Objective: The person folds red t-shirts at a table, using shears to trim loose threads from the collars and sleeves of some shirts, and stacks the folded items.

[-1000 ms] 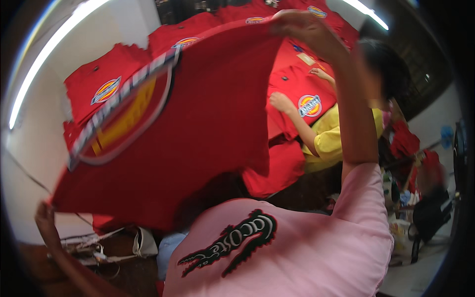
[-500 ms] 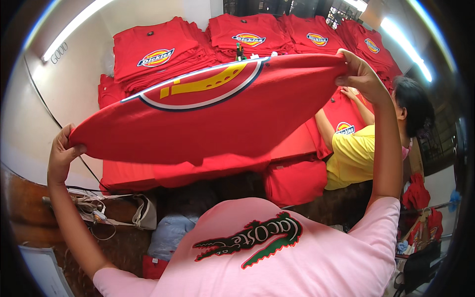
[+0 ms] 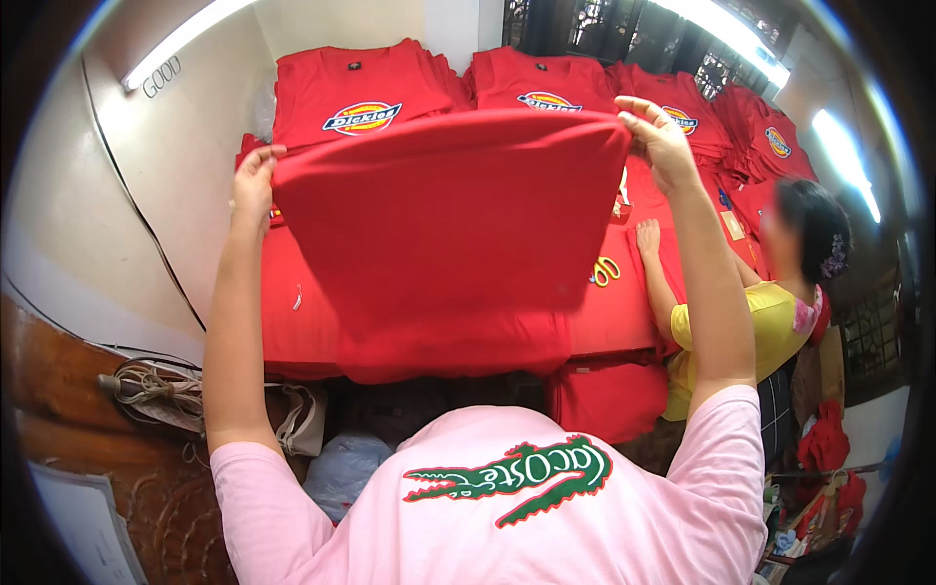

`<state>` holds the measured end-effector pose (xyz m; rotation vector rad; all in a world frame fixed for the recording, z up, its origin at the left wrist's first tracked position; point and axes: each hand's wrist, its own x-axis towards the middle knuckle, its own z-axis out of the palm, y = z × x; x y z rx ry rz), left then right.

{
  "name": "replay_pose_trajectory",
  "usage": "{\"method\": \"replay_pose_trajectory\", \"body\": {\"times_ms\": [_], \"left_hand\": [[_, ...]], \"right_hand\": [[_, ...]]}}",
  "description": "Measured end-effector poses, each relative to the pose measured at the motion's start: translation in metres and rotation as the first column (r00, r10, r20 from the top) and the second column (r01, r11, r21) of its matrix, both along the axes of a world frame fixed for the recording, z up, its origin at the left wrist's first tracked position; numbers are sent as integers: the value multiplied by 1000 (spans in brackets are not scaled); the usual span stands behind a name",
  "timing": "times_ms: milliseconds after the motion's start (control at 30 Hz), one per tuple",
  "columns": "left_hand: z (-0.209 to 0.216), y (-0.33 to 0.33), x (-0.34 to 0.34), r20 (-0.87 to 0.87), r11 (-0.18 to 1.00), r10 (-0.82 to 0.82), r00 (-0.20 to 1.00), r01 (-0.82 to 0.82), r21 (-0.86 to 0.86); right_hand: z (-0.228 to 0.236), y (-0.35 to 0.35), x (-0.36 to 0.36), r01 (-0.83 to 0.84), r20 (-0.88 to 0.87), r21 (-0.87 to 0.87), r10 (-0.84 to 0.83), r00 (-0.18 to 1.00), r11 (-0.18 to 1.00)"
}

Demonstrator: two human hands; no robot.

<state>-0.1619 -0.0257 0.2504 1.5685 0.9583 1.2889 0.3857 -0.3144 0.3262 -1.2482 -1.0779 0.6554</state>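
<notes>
above the red work surface [image 3: 292, 341], head view: one red garment [image 3: 448, 224], plain face showing, is hanging spread between two bare hands.

left hand [image 3: 253, 185]: over the left part of the surface; thumb and fingers are pinching the garment's upper left corner.

right hand [image 3: 663, 146]: over the right part of the surface; thumb and fingers are pinching the upper right corner.

governing relation: the garment's upper edge, its long axis, is running crosswise, left to right over the surface, bowing slightly upward between the grips. each hand is holding one end, so neither is lying nearer. from both grips the body of cloth is falling toward the near edge of the surface, narrowing as it drops; where its lower hem is ending against the red cloth beneath cannot be told.

yellow-handled scissors [image 3: 606, 271], one: lying on the surface, just beside the garment's right side.

stacks of red shirts [image 3: 361, 78], several: standing along the far side of the surface, chest emblems facing up.

folded red bundle [image 3: 609, 400], one: sitting below the near edge of the surface, right part.

co-worker in yellow [image 3: 741, 327], one: working at the right end of the surface, one forearm reaching over it.
</notes>
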Motion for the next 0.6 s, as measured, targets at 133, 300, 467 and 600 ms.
{"method": "replay_pose_trajectory", "body": {"times_ms": [133,300,467,600], "left_hand": [[35,-21,16,-19,999,-34,999,34,29],[-12,-52,6,-333,956,-79,940,167,243],[-156,-109,-16,-318,980,-170,933,125,-156],[-266,-165,-46,-407,934,-151,901,-4,-357]], "right_hand": [[0,-5,10,33,39,-4,-33,999,999],[-80,-46,-4,53,249,-74,-33,968,996],[-236,-87,-40,85,-6,-311,-91,996,947],[-340,-125,-74,131,-48,-522,-182,982,843]]}}
